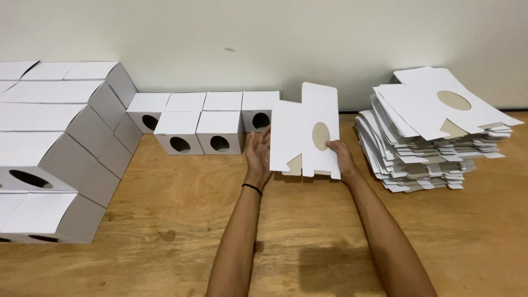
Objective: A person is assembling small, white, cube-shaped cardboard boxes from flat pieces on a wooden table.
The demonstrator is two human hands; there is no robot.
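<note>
A big brown wooden table (165, 220) with dark marks sits right against a plain white wall (247, 33).

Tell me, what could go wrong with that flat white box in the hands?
1. The flat box blank is thin card, held by the left hand and right hand; it might crease.
2. The stack of blanks leans unevenly, so an elbow bump could perhaps spill it.

Packing workshop: wooden worktable (308, 242), stack of flat carton blanks (429, 137), rows of folded white boxes (55, 143).
</note>
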